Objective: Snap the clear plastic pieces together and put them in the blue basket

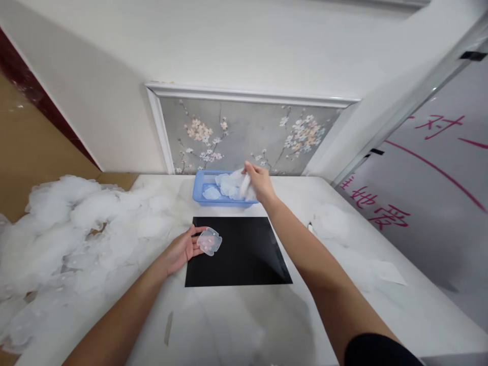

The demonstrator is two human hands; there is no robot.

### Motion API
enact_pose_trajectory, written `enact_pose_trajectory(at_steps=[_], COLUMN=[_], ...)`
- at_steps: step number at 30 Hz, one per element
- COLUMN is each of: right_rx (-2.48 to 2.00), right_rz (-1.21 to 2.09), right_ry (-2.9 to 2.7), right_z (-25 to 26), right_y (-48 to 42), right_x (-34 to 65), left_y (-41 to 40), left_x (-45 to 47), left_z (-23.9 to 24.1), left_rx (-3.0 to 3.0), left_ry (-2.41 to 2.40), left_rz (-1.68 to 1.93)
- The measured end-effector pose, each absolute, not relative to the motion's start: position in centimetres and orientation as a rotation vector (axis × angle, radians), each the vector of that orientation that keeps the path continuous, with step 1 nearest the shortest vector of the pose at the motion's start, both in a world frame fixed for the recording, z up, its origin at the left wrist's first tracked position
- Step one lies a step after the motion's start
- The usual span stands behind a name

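My left hand (185,249) rests palm up at the left edge of a black mat (244,254) and holds a small clear plastic piece (209,241) in its fingers. My right hand (258,182) reaches forward over the right end of a blue basket (198,190) and pinches a clear plastic piece (244,184) above it. Several similar translucent pieces (224,188) lie inside the basket.
A big heap of clear plastic pieces (76,229) covers the left side of the white table (236,320). A smaller pile of thin plastic (343,239) lies right of the mat. A floral wall panel (247,134) stands behind the basket.
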State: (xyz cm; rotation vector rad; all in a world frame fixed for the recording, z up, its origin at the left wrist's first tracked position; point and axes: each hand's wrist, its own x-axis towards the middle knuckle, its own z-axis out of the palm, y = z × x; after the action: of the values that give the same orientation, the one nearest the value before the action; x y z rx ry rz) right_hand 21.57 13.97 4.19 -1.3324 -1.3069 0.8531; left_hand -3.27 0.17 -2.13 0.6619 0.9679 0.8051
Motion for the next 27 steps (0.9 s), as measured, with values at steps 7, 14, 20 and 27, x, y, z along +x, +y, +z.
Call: enact_pose_trajectory(at_steps=[7,14,20,27], right_rx=[-1.485,-0.617,-0.717,-1.066], right_rz=[0.790,0.631,0.750,1.299], right_ry=[-1.583,-2.427,-2.415,-1.730], right_z=[3.0,-1.7,-4.7,-4.5], right_y=[16.8,3.8,1.2,1.5], right_x=[20.6,19.3,20.8,22.4], left_y=[0.0,-0.4,-0.1,2.1], left_x=[-3.4,-2.5,-3.3,-8.5], left_z=[-2.0,-2.4,-1.5,-1.3], left_rx=[0.667,0.568,1.223,2.004], left_ry=[0.961,0.880,1.147,1.819], left_rz=[0.816,0.830,0.858,0.634])
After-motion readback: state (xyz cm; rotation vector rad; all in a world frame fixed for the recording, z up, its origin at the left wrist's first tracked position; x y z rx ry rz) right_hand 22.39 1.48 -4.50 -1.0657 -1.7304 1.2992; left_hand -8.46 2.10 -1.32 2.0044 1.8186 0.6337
